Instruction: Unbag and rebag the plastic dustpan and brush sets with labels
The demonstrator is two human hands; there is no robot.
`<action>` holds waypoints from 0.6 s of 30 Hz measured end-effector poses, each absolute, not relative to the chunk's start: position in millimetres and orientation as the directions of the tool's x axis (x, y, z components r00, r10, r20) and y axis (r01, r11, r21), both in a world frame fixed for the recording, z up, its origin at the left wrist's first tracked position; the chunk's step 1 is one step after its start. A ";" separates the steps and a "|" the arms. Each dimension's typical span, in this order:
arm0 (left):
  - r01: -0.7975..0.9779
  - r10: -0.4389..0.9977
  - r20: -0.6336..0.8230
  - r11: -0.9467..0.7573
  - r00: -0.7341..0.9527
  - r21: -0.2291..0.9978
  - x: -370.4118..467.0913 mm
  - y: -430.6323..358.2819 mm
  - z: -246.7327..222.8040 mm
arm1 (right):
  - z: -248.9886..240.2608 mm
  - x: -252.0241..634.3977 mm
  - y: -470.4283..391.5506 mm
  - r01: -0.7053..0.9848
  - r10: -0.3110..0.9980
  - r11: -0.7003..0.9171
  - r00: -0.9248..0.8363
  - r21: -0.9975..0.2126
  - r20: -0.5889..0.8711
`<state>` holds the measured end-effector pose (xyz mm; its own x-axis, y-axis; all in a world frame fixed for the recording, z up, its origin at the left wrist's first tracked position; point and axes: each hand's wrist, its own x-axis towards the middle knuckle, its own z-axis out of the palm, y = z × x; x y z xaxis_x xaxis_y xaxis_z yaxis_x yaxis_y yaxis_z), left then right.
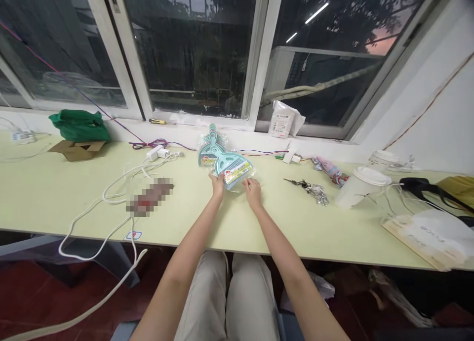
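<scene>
A teal mini dustpan-and-brush set [234, 169] in clear plastic, with a yellow printed label, is tilted above the table in front of me. My left hand [217, 184] grips its lower left corner, thumb on top. At its lower right corner, my right hand [252, 189] is closed in a pinch by the edge of the clear wrapping; what lies between the fingertips is too small to make out. Just behind, a stack of similar teal dustpan sets [212, 142] lies against the wall below the window, partly hidden by the held one.
On the left are a green bag [78, 125] on a cardboard box [77, 150], white cables [105, 192] and a pixelated item [150, 196]. Rightward lie keys [317, 194], a lidded white cup [361, 185] and a paper bag [429, 237]. A screwdriver [158, 121] rests on the sill.
</scene>
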<state>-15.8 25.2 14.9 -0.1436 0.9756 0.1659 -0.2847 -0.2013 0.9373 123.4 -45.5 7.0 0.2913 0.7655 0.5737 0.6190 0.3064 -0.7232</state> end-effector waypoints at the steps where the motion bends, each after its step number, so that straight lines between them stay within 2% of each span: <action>1: -0.354 0.978 0.169 -0.203 -0.124 0.913 -16.4 24.1 12.9 | 5.3 124.1 -43.2 0.544 0.784 0.293 0.333 -0.786 0.523; 4: -0.487 0.983 0.182 -0.161 -0.004 0.859 -18.1 20.7 9.8 | 0.9 126.3 -34.6 0.288 0.833 0.252 0.421 -0.924 0.359; 7: -0.521 0.980 0.166 -0.086 0.109 0.849 -18.0 14.5 10.3 | -2.6 129.0 -27.0 0.067 0.862 0.219 0.455 -0.973 0.225; 14: -0.439 0.977 0.095 -0.002 0.190 0.899 -20.7 3.5 15.7 | -7.4 140.1 -21.5 -0.325 0.895 0.276 0.430 -0.905 0.119; 18: -0.368 0.996 0.052 -0.022 0.072 0.930 -26.8 11.7 11.6 | -6.3 144.7 -23.5 -0.397 0.921 0.160 0.389 -0.904 -0.007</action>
